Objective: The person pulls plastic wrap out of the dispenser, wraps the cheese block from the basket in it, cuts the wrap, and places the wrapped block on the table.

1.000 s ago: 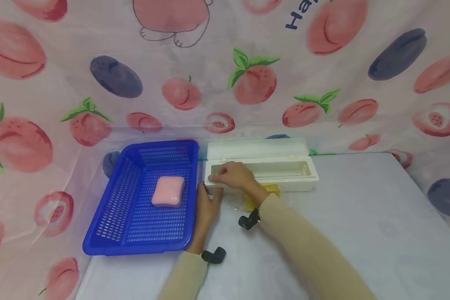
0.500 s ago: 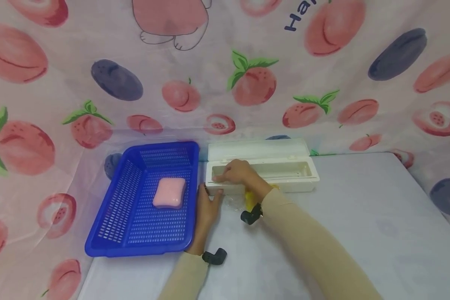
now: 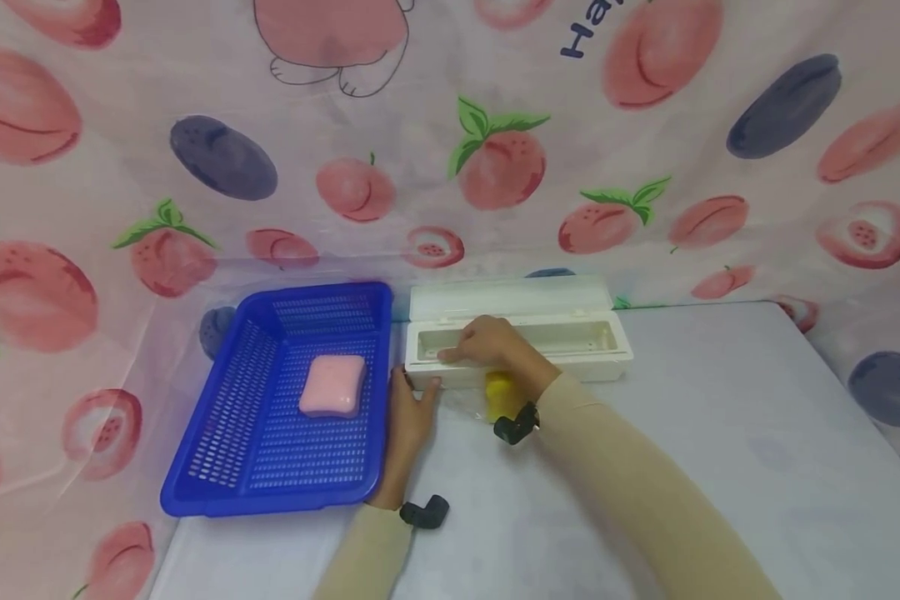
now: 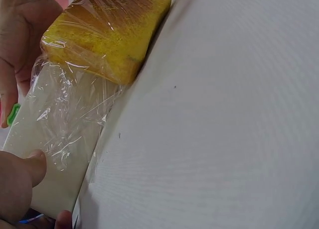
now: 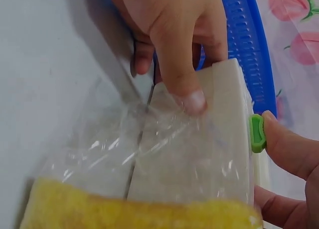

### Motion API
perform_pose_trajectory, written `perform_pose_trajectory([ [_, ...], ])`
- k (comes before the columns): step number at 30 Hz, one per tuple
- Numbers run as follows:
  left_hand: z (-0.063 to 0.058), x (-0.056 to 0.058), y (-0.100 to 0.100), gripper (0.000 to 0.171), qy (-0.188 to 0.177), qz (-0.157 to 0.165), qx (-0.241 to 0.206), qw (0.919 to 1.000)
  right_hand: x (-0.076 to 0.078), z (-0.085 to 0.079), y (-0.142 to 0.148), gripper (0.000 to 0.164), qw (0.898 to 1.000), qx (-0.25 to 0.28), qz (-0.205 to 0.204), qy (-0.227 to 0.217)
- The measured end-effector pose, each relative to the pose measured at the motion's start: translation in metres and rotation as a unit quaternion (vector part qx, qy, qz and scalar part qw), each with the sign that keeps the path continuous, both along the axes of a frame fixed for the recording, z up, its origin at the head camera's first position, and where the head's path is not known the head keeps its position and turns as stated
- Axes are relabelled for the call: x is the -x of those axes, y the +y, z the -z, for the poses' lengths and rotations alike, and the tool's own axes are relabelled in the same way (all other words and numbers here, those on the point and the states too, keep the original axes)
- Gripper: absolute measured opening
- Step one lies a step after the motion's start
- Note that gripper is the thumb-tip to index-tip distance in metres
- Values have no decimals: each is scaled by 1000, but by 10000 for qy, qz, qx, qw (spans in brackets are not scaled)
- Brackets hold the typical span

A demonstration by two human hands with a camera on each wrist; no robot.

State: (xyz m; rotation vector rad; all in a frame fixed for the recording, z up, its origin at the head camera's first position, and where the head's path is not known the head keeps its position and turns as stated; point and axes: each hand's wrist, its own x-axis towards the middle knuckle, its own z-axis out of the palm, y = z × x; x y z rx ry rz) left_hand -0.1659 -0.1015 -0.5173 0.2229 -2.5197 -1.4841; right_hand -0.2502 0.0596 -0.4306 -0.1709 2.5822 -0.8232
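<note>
The left hand (image 3: 410,417) grips the 9 o'clock end of the white box (image 3: 592,367), thumb on the front face, fingers around the end. The right hand (image 3: 487,342), 9 o'clock of the box's centre, sets its thumb against the green slider (image 5: 257,134); thumb and nearest finger stand apart, holding nothing visible. The box's lid (image 3: 510,297) is raised at 12 o'clock. Film (image 4: 62,124) lies across the front face and over the yellow block (image 4: 107,35), which sits on the surface (image 3: 720,400) at 6 o'clock of the box, partly behind the right wrist. Assessment: film is drawn out and covers the block's visible top; the cut appears under way, its completion unconfirmed. Parting the film, tucking the loose length and lowering the lid appear outstanding. At 9 o'clock, just beside the box, the blue basket (image 3: 270,504) carries a pink block (image 3: 333,386) toward its 3 o'clock side; whether that is wrapped cannot be told.
</note>
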Motion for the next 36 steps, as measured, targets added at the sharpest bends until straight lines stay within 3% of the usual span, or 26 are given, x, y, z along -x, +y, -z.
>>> perform_pose_trajectory([
  [8,0,1,-4,57,-213,-23,78,9997,-2,-4,12,59,9999,1,57,-140],
  [15,1,1,-6,57,-71,-53,4,10000,-3,-6,27,57,10000,-10,8,-86],
  [26,1,0,-3,57,-88,-32,21,10000,-6,-4,61,50,9995,-137,197,-190],
  [36,3,0,-2,54,-163,-102,-63,9998,-9,-5,87,53,9994,-311,160,-53],
])
